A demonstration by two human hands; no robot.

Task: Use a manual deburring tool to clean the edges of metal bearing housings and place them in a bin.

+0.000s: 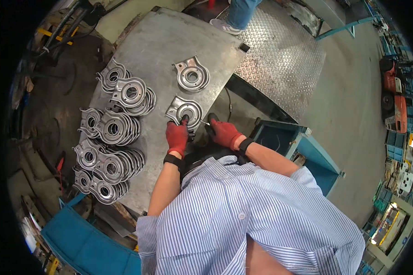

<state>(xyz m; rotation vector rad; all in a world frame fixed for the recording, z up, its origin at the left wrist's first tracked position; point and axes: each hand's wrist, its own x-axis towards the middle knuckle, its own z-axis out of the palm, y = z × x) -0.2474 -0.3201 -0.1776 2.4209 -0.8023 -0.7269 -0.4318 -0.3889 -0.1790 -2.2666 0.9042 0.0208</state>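
A stamped metal bracket (186, 110) with a round hole and two ears lies near the right edge of the metal table. My left hand (177, 137), in a red glove with dark fingertips, grips its near rim, one finger lying over the ring. My right hand (224, 132), gloved alike, is closed around a thin metal tool (205, 123) whose tip meets the bracket's right rim. Most of that tool is hidden by the fingers. Farther up the table a second bracket (192, 77) of the same kind lies by itself.
Several overlapping rows of like brackets (112, 128) cover the table's left side. A blue metal bin (280, 137) stands to the right of the table (156, 41). Beyond the far edge, another person's leg and shoe (227, 25) show beside a tread-plate floor (284, 59).
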